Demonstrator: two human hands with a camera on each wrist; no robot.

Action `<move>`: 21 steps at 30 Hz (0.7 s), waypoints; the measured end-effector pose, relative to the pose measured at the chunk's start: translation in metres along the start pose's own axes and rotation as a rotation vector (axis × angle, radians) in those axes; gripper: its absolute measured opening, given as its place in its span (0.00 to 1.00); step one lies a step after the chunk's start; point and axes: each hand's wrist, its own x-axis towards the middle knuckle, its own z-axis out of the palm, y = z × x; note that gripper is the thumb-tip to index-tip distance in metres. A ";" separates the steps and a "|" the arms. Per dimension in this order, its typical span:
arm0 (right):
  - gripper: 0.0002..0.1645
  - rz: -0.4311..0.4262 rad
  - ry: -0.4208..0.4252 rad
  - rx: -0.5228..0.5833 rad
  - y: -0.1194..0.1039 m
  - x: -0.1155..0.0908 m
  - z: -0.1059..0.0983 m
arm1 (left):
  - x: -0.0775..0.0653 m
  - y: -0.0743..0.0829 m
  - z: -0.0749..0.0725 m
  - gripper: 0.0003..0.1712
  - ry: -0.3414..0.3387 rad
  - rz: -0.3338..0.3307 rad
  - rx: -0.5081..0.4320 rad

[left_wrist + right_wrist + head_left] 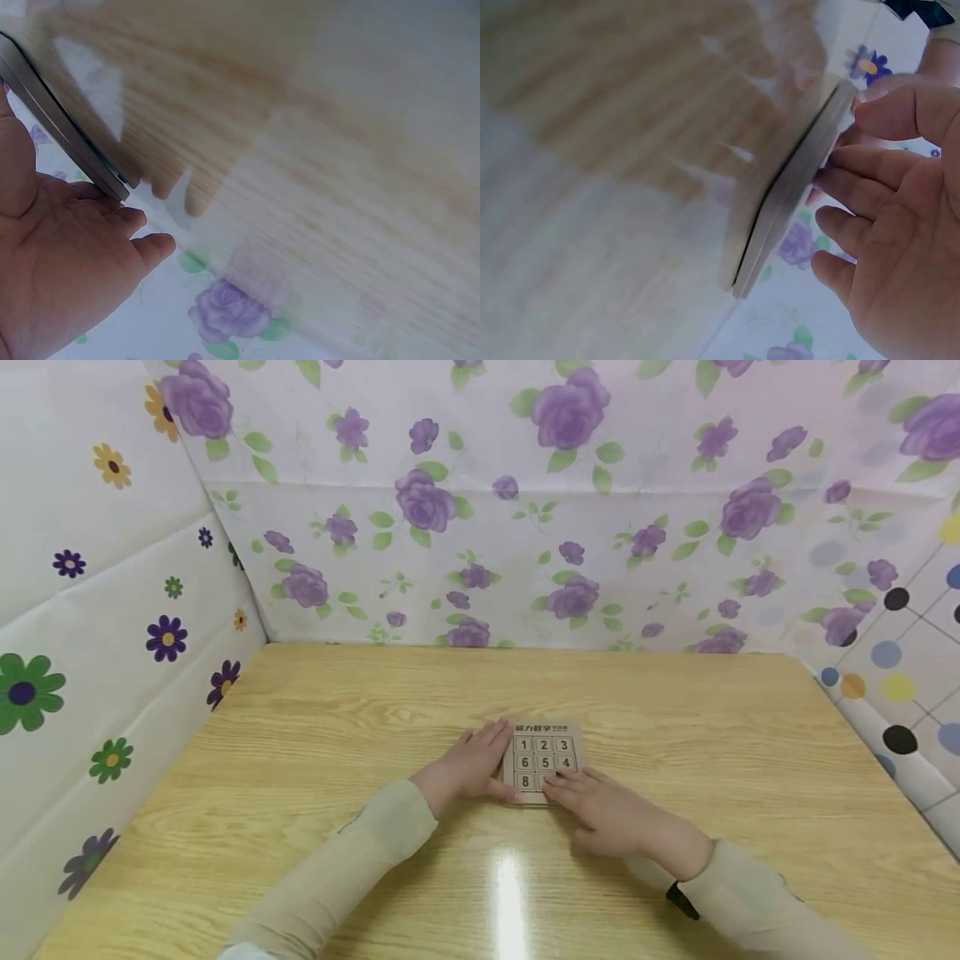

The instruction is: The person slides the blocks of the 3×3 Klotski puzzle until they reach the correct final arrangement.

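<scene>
A flat, pale number slide puzzle (pixel 528 762) lies on the table, its top row reading 1, 2, 3. Along its left side my left hand (pixel 472 766) holds the frame, thumb at the lower left corner and fingers by the upper left edge. My right hand (pixel 611 810) reaches over the lower right part, with extended fingertips resting on the tiles there and hiding some of them. In the left wrist view, the puzzle's edge (pixel 67 127) passes between thumb and fingers. The right wrist view shows the puzzle's side (pixel 791 195) right at the right fingertips.
The wood-grain table (pixel 337 693) is glossy and reflects light near the front. A purple-flowered cloth (pixel 480 527) stands along its back edge. Cloth with colourful flowers (pixel 135 593) borders the left, and dotted cloth (pixel 900 693) the right.
</scene>
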 end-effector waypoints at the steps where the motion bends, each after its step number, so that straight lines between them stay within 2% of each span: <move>1: 0.37 0.010 0.002 0.005 0.001 0.000 -0.001 | 0.000 0.000 0.000 0.66 0.001 0.002 0.000; 10: 0.35 0.071 0.037 -0.029 0.013 0.002 -0.003 | -0.002 0.001 -0.002 0.66 -0.003 0.000 0.004; 21: 0.35 0.056 0.040 -0.063 0.006 -0.008 0.000 | -0.002 0.001 -0.002 0.65 0.004 0.003 0.008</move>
